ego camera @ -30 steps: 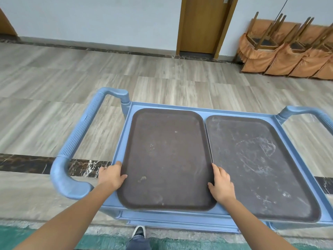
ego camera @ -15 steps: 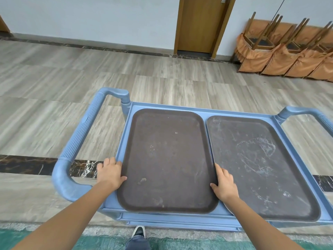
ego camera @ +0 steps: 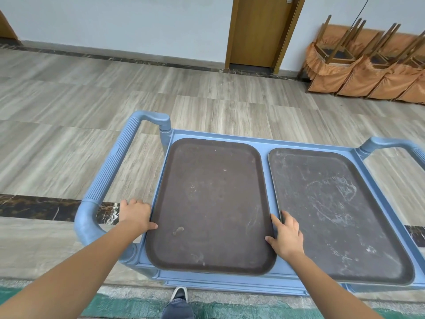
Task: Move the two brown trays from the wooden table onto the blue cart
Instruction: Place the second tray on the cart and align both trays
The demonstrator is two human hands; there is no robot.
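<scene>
While both trays already lie flat on the cart top, the hands sit on the left one, so this reads as final seating rather than carrying

left tray [ego camera: 211,203]: brown, flat on the left half of the cart top, long sides running away from the person; near edge close to the cart's front lip; a few pale smudges on its surface

right tray [ego camera: 331,210]: brown with whitish scuffs, flat on the right half, just beside the left tray with a thin strip of blue showing between them at the far end; nobody touches it

left hand [ego camera: 135,216]: on the left tray's left rim near the front corner, thumb over the rim onto the tray face, fingers curled down the outer side; clamped on the rim, though how hard I can't tell

right hand [ego camera: 286,236]: on the left tray's right rim, fingers spread and lying forward along the seam between the trays, thumb on the tray face; looks more like pressing or steadying than a pinch, fingers apart

why held so: judgement, one hand per long side keeps the tray square so it drops inside the raised border without riding onto its neighbour

blue cart [ego camera: 285,284]: raised border around both trays, ribbed handle [ego camera: 115,164] at left, another at right partly cut off

task state: looks essentially done, only letting go remains

wooden table: not in view

surroundings: wood-look floor, door at far wall, stacked chairs [ego camera: 368,72] with orange covers far right, person's shoe [ego camera: 179,294] below the cart
</scene>
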